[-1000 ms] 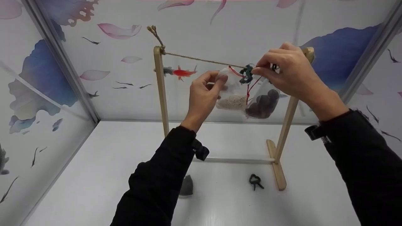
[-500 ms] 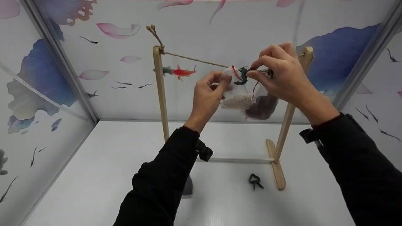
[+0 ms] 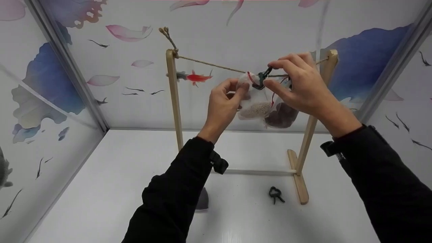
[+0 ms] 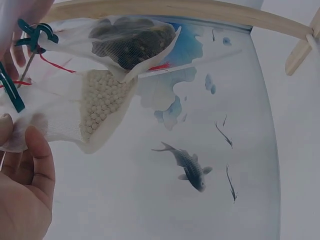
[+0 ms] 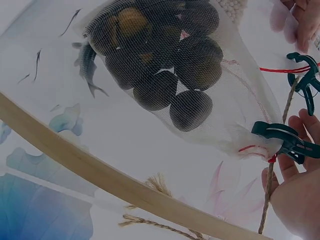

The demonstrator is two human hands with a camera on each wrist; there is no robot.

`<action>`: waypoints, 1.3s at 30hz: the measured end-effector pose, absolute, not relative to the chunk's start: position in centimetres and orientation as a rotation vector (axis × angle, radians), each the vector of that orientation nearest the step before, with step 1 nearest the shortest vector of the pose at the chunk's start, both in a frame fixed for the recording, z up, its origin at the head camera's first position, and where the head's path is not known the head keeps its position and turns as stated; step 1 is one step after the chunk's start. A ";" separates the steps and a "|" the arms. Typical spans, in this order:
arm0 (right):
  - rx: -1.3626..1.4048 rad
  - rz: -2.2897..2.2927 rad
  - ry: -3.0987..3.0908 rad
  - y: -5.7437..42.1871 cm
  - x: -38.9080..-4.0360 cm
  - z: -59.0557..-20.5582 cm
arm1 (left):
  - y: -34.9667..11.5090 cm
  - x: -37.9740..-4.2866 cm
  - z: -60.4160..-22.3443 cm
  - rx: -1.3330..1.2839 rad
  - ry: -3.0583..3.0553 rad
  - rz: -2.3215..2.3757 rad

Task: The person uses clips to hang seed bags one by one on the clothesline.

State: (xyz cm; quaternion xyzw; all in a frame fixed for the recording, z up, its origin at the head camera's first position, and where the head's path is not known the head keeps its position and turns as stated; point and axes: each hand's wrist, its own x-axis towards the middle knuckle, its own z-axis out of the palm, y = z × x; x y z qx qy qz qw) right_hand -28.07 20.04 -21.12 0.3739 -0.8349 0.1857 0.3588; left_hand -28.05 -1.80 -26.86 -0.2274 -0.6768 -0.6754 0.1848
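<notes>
My left hand point(image 3: 222, 104) pinches the upper part of a white mesh bag of small pale beads point(image 4: 104, 102), holding it up against the rope point(image 3: 209, 63). At this bag's top sits a dark green spring clip point(image 3: 260, 81), whose handles stand spread. The thumb and forefinger of my right hand point(image 3: 308, 87) hold that clip by its handle ends. Beside it hangs a second mesh bag, full of dark round stones point(image 5: 165, 65). Another green clip point(image 5: 282, 136) fixes its gathered neck to the rope. Red drawstrings trail from both bags.
The rope runs between two wooden posts point(image 3: 174, 101) joined low down by a pale crossbar point(image 3: 260, 172). On the white table lie a loose green clip point(image 3: 275, 194) and a dark grey item point(image 3: 202, 201), partly behind my left sleeve. Printed panels stand around.
The bead bag has moved right, up to the clip. My right thumb and forefinger, squeezed together half a second ago, are now farther apart, and the clip's handles have spread.
</notes>
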 end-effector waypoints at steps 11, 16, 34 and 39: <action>0.956 0.451 -2.161 20.1 -27.8 -21.6 | -1.6 -28.2 -28.2 -0.638 -2.000 -1.928; 0.977 0.414 -2.155 20.2 -27.6 -22.0 | -1.8 -28.1 -28.6 -0.655 -2.115 -1.899; 1.088 0.527 -1.888 20.9 -26.9 -23.4 | -3.1 -27.9 -29.7 -0.694 -2.334 -1.799; 1.055 0.646 -1.776 21.1 -26.1 -25.4 | -4.0 -27.5 -30.8 -0.685 -2.385 -1.741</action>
